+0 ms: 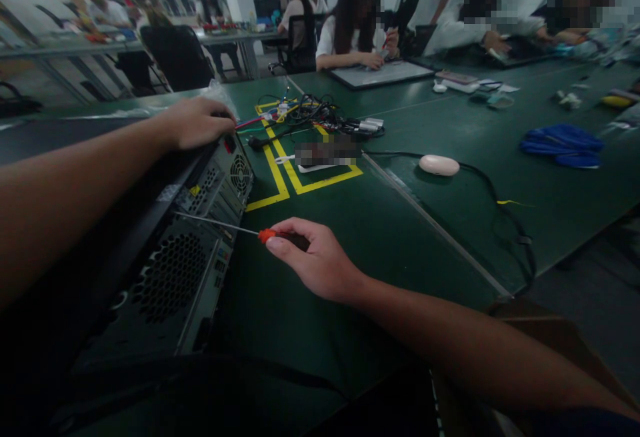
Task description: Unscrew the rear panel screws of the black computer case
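A black computer case [173,290] stands at the left, its metal back panel with vent holes and ports turned toward the right. My left hand [203,120] lies on top at its far corner, fingers bent over the edge. In my right hand [320,257] is a screwdriver [267,234] with an orange and dark handle, gripped between thumb and fingers. Its long thin shaft points left, and the tip meets the back panel close to the upper edge. Whether the tip sits in a screw is too small to tell.
Beyond the case lie tangled cables [315,114] and a blurred-out dark object [327,152] near yellow tape [325,182] on the green table [400,250]. Farther right are a pale pink oval object [439,165], a black cable [493,187] and blue cloth [563,144]. Other people sit across.
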### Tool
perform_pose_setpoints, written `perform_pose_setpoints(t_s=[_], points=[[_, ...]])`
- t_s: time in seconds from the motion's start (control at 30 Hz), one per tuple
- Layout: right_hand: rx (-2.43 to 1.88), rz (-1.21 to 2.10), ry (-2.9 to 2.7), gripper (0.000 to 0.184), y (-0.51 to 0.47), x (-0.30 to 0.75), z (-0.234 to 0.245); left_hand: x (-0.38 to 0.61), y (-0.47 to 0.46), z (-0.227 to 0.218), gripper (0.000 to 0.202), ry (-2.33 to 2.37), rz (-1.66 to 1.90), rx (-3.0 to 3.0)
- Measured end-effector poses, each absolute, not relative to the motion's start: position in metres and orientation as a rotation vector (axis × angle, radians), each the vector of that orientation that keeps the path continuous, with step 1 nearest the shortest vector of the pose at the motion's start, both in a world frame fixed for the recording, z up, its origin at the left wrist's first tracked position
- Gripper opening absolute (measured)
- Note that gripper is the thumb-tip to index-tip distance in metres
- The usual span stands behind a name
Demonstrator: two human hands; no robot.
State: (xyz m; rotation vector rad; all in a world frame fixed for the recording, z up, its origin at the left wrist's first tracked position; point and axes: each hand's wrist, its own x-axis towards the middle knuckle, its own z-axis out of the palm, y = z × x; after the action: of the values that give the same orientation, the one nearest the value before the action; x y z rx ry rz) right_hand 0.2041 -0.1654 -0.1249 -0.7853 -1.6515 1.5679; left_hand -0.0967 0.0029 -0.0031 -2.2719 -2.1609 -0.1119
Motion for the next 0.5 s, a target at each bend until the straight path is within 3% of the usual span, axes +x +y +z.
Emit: perform_pose_setpoints(t_s=[0.13,0.5], points=[[-0.796,1.551,-1.654,0.035,-0.1659,0.2046,-0.1265,-0.0914,-0.0015,0.0015,0.076,-2.179,-0.071,-2.286],[-0.793,1.523,-1.688,0.028,-0.1647,0.2054,-0.1231,-0.0927,-0.001,0.002,0.078,-2.176,-0.092,-2.297]])
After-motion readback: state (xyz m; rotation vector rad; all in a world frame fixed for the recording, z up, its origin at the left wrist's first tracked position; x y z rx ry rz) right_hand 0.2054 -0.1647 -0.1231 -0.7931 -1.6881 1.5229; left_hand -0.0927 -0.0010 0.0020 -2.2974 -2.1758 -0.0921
